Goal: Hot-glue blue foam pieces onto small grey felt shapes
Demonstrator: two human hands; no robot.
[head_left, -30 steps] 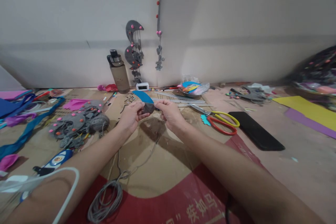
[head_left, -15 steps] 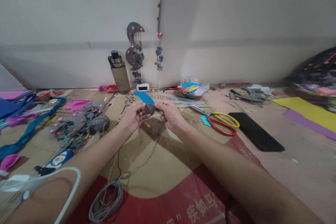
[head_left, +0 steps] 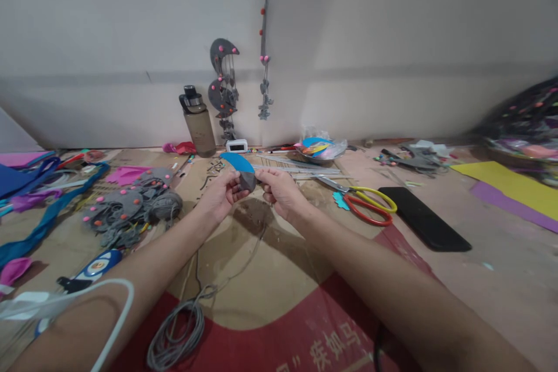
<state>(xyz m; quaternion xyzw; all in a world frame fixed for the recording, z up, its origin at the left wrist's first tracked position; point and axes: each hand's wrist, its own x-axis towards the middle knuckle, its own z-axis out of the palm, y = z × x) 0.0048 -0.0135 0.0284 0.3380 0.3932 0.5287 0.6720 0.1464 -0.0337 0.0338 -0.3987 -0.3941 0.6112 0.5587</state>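
Between my hands, above the cardboard, is a blue and grey felt piece (head_left: 238, 166). Its blue part is a curved pointed strip reaching up to the left, and a dark grey part lies over its lower end. My left hand (head_left: 220, 193) grips the grey part from the left, fingers behind and beneath it. At the upper right edge of the grey part, my right hand (head_left: 281, 190) pinches with thumb and forefinger; its other fingers are curled. A thin grey cord (head_left: 246, 261) trails over the cardboard below my hands to a loose coil (head_left: 176, 334).
Scissors (head_left: 370, 204) and a black phone (head_left: 422, 218) lie to the right. A heap of grey felt ornaments (head_left: 131, 203) sits left. Behind stand a bottle (head_left: 199, 125), a small white clock (head_left: 236, 146) and a bowl of scraps (head_left: 320, 150). Felt moon ornaments (head_left: 223, 78) hang on the wall.
The felt piece has shifted slightly left and is turned a little, with more of its grey part showing. Both hands keep nearly the same place and grip.
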